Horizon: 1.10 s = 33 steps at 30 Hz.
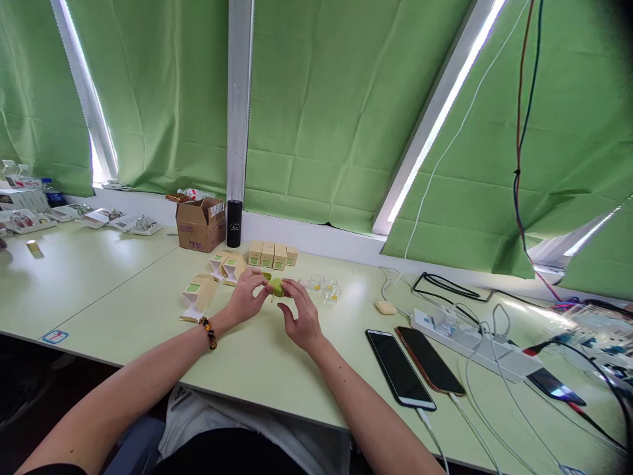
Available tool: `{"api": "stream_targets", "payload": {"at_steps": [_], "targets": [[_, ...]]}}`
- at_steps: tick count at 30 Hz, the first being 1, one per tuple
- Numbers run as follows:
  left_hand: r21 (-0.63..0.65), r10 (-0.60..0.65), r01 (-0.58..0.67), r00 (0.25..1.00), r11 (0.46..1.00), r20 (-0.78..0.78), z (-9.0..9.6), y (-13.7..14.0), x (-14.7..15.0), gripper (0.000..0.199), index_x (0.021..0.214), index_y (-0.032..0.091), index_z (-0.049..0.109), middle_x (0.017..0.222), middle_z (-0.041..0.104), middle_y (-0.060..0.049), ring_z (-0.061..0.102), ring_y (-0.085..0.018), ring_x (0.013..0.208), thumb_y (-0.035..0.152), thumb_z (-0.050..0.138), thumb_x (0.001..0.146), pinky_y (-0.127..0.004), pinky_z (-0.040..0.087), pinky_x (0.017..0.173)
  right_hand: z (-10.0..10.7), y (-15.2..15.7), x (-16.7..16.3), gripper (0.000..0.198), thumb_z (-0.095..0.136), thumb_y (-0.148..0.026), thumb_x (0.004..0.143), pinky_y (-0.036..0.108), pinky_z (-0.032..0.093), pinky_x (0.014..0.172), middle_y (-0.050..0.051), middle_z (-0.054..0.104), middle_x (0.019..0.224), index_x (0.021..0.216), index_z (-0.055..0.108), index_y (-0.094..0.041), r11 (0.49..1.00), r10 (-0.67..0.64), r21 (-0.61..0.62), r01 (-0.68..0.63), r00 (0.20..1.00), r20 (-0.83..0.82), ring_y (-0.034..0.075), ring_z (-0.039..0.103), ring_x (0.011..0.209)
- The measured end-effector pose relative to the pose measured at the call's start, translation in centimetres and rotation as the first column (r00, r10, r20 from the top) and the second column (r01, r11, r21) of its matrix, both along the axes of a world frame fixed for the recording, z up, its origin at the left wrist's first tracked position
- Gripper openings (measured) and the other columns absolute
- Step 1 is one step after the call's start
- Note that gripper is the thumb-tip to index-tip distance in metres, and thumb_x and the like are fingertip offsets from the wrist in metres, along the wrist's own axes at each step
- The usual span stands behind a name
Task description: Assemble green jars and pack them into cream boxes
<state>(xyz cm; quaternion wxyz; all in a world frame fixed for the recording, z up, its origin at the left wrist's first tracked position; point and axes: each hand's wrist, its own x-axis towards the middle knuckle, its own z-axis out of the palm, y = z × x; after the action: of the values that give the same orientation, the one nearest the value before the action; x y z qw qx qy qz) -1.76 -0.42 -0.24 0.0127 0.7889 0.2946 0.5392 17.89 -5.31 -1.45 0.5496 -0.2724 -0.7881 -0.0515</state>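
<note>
Over the table, both my hands meet at a small rounded yellow-green object [275, 287] whose kind I cannot make out. My left hand [247, 295] pinches its left side between thumb and fingers; a beaded bracelet is on that wrist. The fingertips of my right hand [302, 318] rest against its right side, with the thumb lower and spread. Just behind the fingers shows another green piece [267, 276], partly hidden. Left of my hands lies an opened small carton [198, 294], with two more opened cartons [233, 266] behind it. Small clear cups [330, 289] with yellow bits stand right of my hands.
Several small closed boxes [268, 254] line up at the back, near a cardboard box [200, 224] and a black cylinder [234, 223]. Two phones [400, 369] with cables, a power strip [469, 344] and loose wires occupy the right. Packages [136, 223] sit far left.
</note>
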Motion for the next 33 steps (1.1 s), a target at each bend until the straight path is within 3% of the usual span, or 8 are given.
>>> {"api": "stream_targets", "payload": {"at_steps": [7, 11, 15, 18, 20, 28, 31, 33], "targets": [[-0.077, -0.014, 0.01, 0.999, 0.997, -0.046, 0.1, -0.3, 0.1, 0.06, 0.057, 0.02, 0.057, 0.063, 0.059, -0.005, 0.058, -0.021, 0.075, 0.047, 0.036, 0.107, -0.039, 0.047, 0.075, -0.3, 0.1, -0.4, 0.043, 0.058, -0.015, 0.096, 0.041, 0.063, 0.083, 0.013, 0.062, 0.123, 0.137, 0.057, -0.026, 0.993, 0.013, -0.114, -0.023, 0.996, -0.088, 0.02, 0.067, 0.09], [-0.11, -0.033, 0.031, 0.999, 0.993, -0.021, 0.3, -0.8, 0.0, 0.058, 0.061, 0.02, 0.058, 0.072, 0.062, -0.006, 0.059, -0.022, 0.079, 0.041, 0.031, 0.108, -0.041, 0.048, 0.079, -0.1, 0.2, -0.4, 0.039, 0.064, -0.019, 0.091, 0.038, 0.062, 0.079, 0.012, 0.061, 0.124, 0.13, 0.061, -0.024, 0.975, 0.031, -0.209, -0.07, 0.982, -0.185, 0.02, 0.066, 0.092], [-0.038, -0.05, 0.05, 0.999, 0.998, -0.001, 0.9, -1.3, -0.2, 0.026, 0.103, 0.019, 0.068, 0.101, 0.07, -0.011, 0.056, -0.029, 0.111, 0.036, 0.048, 0.103, -0.048, 0.049, 0.095, -0.2, 0.7, -0.1, 0.036, 0.067, -0.02, 0.089, 0.038, 0.061, 0.083, 0.011, 0.067, 0.12, 0.125, 0.062, -0.022, 0.951, 0.019, -0.291, -0.106, 0.958, -0.286, 0.021, 0.067, 0.096], [0.001, -0.109, 0.109, 0.991, 0.994, -0.072, 1.1, -1.4, -0.2, 0.048, 0.139, 0.02, 0.054, 0.13, 0.064, -0.014, 0.047, -0.033, 0.129, 0.035, 0.063, 0.095, -0.056, 0.041, 0.11, -0.5, 1.1, 0.2, 0.035, 0.068, -0.02, 0.086, 0.039, 0.06, 0.082, 0.011, 0.07, 0.117, 0.121, 0.064, -0.021, 0.935, -0.021, -0.343, -0.091, 0.951, -0.309, 0.021, 0.067, 0.094], [-0.014, -0.138, 0.137, 0.982, 0.99, -0.131, 1.0, -1.3, 0.0, 0.062, 0.147, 0.021, 0.047, 0.137, 0.06, -0.015, 0.045, -0.034, 0.132, 0.035, 0.069, 0.091, -0.056, 0.039, 0.112, -0.7, 1.3, 0.3, 0.035, 0.069, -0.02, 0.085, 0.04, 0.059, 0.082, 0.01, 0.071, 0.115, 0.119, 0.065, -0.022, 0.927, -0.04, -0.367, -0.074, 0.955, -0.294, 0.022, 0.067, 0.094], [-0.126, -0.148, 0.131, 0.98, 0.983, -0.134, 0.1, -0.3, 0.2, 0.044, 0.13, 0.024, 0.065, 0.122, 0.067, -0.012, 0.054, -0.03, 0.121, 0.031, 0.075, 0.088, -0.051, 0.044, 0.107, -0.6, 1.1, 0.4, 0.039, 0.067, -0.023, 0.089, 0.043, 0.056, 0.088, 0.009, 0.069, 0.122, 0.127, 0.061, -0.026, 0.921, -0.021, -0.381, -0.085, 0.963, -0.267, 0.023, 0.066, 0.097], [-0.214, -0.165, 0.153, 0.986, 0.965, -0.036, -0.2, 0.2, 0.2, 0.04, 0.123, 0.023, 0.068, 0.123, 0.067, -0.011, 0.059, -0.029, 0.118, 0.025, 0.078, 0.084, -0.048, 0.047, 0.105, -0.5, 1.4, 0.9, 0.039, 0.062, -0.022, 0.091, 0.042, 0.055, 0.089, 0.009, 0.069, 0.123, 0.129, 0.059, -0.026, 0.919, -0.03, -0.385, -0.087, 0.957, -0.288, 0.022, 0.066, 0.099], [-0.276, -0.168, 0.179, 0.984, 0.944, 0.064, -0.4, 0.6, 0.1, 0.04, 0.12, 0.023, 0.068, 0.123, 0.067, -0.011, 0.062, -0.027, 0.116, 0.02, 0.077, 0.082, -0.045, 0.05, 0.103, -0.8, 2.0, 1.5, 0.037, 0.059, -0.021, 0.091, 0.042, 0.054, 0.09, 0.009, 0.069, 0.123, 0.128, 0.059, -0.025, 0.921, -0.115, -0.389, -0.006, 0.951, -0.287, 0.023, 0.065, 0.1]]}}
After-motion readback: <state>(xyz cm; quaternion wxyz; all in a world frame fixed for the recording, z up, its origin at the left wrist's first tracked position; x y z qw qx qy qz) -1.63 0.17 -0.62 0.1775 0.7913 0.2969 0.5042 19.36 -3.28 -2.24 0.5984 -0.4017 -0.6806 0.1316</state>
